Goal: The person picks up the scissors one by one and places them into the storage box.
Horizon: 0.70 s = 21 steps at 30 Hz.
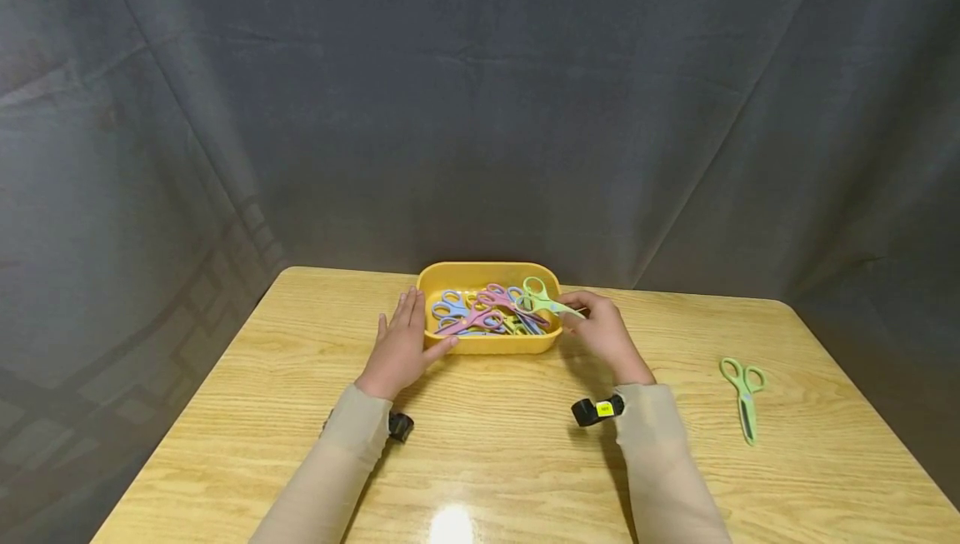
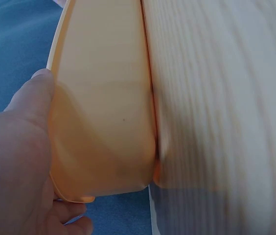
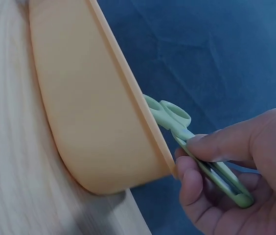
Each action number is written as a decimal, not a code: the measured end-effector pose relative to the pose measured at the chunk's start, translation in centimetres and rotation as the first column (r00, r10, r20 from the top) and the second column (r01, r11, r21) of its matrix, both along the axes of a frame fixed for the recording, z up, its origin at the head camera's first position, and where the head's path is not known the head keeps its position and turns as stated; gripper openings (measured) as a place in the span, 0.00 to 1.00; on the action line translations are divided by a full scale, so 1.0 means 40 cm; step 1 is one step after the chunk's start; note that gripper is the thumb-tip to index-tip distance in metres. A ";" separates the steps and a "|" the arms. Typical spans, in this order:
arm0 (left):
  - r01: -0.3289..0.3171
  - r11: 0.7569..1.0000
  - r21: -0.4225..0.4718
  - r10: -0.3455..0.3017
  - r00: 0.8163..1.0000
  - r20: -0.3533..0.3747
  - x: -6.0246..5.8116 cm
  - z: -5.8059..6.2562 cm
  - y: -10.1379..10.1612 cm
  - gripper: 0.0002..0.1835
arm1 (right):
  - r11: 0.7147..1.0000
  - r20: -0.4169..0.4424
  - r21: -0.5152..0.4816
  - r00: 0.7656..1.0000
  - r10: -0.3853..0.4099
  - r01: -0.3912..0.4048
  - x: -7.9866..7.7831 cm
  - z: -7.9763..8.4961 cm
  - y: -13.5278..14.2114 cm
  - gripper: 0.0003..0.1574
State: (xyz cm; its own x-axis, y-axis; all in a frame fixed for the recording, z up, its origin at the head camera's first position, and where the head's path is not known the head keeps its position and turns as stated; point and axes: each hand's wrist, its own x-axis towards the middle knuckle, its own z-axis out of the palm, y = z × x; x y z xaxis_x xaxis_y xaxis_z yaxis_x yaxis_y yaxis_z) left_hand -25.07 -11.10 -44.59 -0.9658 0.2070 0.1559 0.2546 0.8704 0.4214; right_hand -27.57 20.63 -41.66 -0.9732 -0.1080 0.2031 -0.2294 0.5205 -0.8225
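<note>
A yellow plastic basket (image 1: pixel 487 346) at the table's far edge holds several children's scissors in blue, pink (image 1: pixel 474 319), yellow and green. My left hand (image 1: pixel 399 351) rests against its left end, fingers straight along the side and thumb on the front rim; in the left wrist view the thumb (image 2: pixel 33 95) touches the rim. My right hand (image 1: pixel 597 329) pinches light green scissors (image 3: pixel 177 125) by the blade end between thumb and fingers, beside the basket's right end. Their handle loops point left over the basket.
Another pair of green scissors (image 1: pixel 742 394) lies on the wooden table (image 1: pixel 510 461) at the right, blades toward me. A dark grey curtain (image 1: pixel 480 111) hangs right behind the table's far edge.
</note>
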 end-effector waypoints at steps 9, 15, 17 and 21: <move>-0.003 1.000 -0.003 0.003 1.000 -0.001 0.000 0.001 0.001 0.56 | 1.000 -0.030 0.030 1.000 -0.003 0.004 0.008 -0.001 -0.037 0.18; -0.005 1.000 -0.006 0.005 1.000 0.005 -0.001 0.001 0.001 0.56 | 1.000 -0.097 0.027 0.995 0.009 -0.006 0.010 -0.004 -0.059 0.17; -0.005 1.000 -0.007 0.005 1.000 0.004 0.000 0.001 0.000 0.56 | 0.999 -0.109 0.030 0.994 0.026 -0.023 0.012 -0.008 -0.067 0.16; -0.004 1.000 -0.005 0.004 1.000 0.003 0.001 0.001 0.001 0.56 | 0.996 -0.121 0.061 0.990 0.068 -0.061 0.017 -0.015 -0.081 0.16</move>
State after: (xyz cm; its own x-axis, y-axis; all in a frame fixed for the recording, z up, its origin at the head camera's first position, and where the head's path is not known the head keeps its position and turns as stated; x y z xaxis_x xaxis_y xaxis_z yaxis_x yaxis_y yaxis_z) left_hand -25.04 -11.08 -44.53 -0.9673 0.2034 0.1517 0.2493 0.8735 0.4181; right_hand -26.91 17.40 -42.27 -0.9319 -0.1849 0.3121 -0.3614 0.5464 -0.7555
